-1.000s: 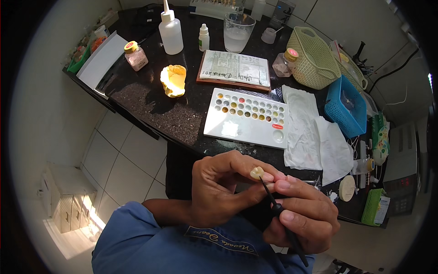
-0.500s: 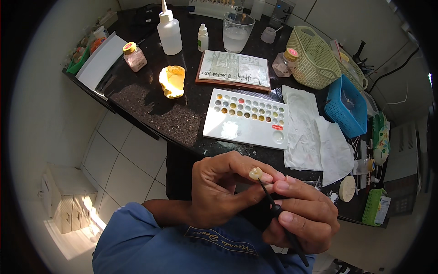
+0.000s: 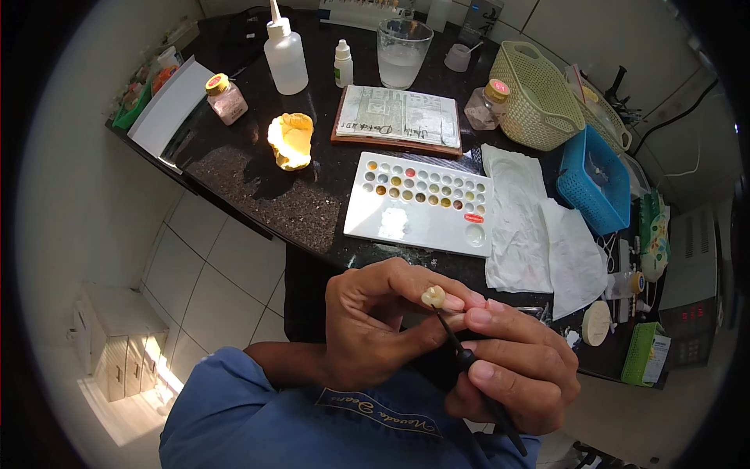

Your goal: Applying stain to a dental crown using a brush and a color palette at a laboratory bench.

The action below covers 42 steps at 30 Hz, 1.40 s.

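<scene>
Two hands: our left hand [image 3: 375, 328] pinches what looks like a tooth [image 3: 433, 296]; our right hand [image 3: 516, 371] grips a brush [image 3: 469, 363] touching it.

A single view, from a fisheye camera worn on the person's head, looks steeply down and slightly forward. Nearest, at the lower centre, sit the left hand [image 3: 375, 328] and right hand [image 3: 516, 363], close under the lens. Beyond them the dark stone countertop [image 3: 258, 187] fills the upper half, its straight edges bowing toward the rim. The white tiled floor [image 3: 211, 273] lies far below at left
</scene>
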### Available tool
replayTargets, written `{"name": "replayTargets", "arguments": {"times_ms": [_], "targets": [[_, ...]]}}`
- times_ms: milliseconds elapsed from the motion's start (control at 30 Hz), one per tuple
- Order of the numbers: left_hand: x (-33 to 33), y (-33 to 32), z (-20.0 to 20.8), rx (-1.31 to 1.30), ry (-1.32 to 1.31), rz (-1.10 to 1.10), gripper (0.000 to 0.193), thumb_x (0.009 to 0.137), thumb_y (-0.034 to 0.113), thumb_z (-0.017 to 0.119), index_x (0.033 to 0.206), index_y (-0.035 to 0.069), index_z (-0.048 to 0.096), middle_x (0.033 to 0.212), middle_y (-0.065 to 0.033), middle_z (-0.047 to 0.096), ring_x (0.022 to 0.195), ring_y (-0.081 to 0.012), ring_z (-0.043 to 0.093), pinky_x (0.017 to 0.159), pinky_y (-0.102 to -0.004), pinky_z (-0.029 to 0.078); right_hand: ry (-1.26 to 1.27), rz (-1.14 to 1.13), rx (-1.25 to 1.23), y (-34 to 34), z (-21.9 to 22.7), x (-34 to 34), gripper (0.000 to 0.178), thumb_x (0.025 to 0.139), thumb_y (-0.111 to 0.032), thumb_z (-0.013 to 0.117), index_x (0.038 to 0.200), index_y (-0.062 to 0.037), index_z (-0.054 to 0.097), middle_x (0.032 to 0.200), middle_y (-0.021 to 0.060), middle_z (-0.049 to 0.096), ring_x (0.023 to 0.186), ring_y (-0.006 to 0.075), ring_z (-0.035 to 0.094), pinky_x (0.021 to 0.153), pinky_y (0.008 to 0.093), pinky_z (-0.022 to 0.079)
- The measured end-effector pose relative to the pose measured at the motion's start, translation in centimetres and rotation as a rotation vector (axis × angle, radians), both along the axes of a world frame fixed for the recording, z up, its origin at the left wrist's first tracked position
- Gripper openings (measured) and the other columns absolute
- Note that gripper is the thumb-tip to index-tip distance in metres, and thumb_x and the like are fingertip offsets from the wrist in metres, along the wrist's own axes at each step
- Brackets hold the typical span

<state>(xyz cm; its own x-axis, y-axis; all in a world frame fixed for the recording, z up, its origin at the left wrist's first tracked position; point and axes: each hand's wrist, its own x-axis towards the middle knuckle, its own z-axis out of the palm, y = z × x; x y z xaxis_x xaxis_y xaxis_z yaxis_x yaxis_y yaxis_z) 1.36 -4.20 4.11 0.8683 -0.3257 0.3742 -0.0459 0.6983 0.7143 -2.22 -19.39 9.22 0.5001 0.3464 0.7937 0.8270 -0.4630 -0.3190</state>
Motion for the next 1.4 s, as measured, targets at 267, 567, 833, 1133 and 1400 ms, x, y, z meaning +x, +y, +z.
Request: {"name": "replayTargets", "arguments": {"times_ms": [267, 567, 833, 1133, 1400], "targets": [[0.1, 0.1, -0.2, -0.018, 0.021, -0.013, 0.016, 0.08, -0.011, 0.062, 0.092, -0.003, 0.058, 0.1, -0.0223, 0.064, 0.1, -0.0267, 0.063, 0.089, -0.0369, 0.052, 0.018, 0.018, 0.013, -0.2, 0.0, 0.2, 0.026, 0.08, -0.014, 0.068, 0.097, -0.0016, 0.052, 0.075, 0.0113, 0.061, 0.081, 0.0303, 0.068, 0.075, 0.0409, 0.058], [0.4, 0.0, -0.3, -0.007, -0.011, -0.025, 0.017, 0.081, -0.011, 0.061, 0.094, -0.001, 0.057, 0.1, -0.0236, 0.063, 0.102, -0.0274, 0.062, 0.088, -0.0384, 0.053, -0.007, 0.014, -0.01, -0.3, 0.3, 0.5, 0.025, 0.081, -0.013, 0.068, 0.096, -0.0011, 0.052, 0.074, 0.0104, 0.06, 0.08, 0.0295, 0.068, 0.074, 0.0395, 0.059], [0.7, -0.2, -0.4, -0.011, -0.056, -0.026, 0.014, 0.083, -0.008, 0.061, 0.094, 0.0, 0.057, 0.1, -0.0221, 0.064, 0.103, -0.028, 0.062, 0.09, -0.0395, 0.052, -0.022, 0.005, 0.023, -0.2, 0.1, 0.6, 0.025, 0.081, -0.013, 0.068, 0.096, -0.0016, 0.052, 0.074, 0.0101, 0.06, 0.078, 0.029, 0.068, 0.073, 0.0387, 0.059], [0.5, -0.2, -0.3, -0.012, -0.04, 0.001, 0.015, 0.082, -0.008, 0.062, 0.093, 0.001, 0.058, 0.1, -0.0212, 0.064, 0.101, -0.027, 0.063, 0.088, -0.0396, 0.053, 0.018, 0.088, 0.016, -0.8, 0.0, 0.8, 0.028, 0.08, -0.014, 0.07, 0.097, -0.0018, 0.052, 0.078, 0.0105, 0.061, 0.082, 0.0292, 0.068, 0.075, 0.039, 0.059], [0.8, -0.3, -0.1, -0.01, -0.069, -0.006, 0.015, 0.082, -0.008, 0.062, 0.093, 0.001, 0.057, 0.1, -0.0218, 0.064, 0.101, -0.0268, 0.063, 0.088, -0.039, 0.053, 0.022, 0.091, -0.009, -1.1, 0.3, 0.7, 0.029, 0.08, -0.015, 0.07, 0.099, -0.0021, 0.052, 0.076, 0.0097, 0.06, 0.082, 0.0293, 0.067, 0.075, 0.0389, 0.059]]}}
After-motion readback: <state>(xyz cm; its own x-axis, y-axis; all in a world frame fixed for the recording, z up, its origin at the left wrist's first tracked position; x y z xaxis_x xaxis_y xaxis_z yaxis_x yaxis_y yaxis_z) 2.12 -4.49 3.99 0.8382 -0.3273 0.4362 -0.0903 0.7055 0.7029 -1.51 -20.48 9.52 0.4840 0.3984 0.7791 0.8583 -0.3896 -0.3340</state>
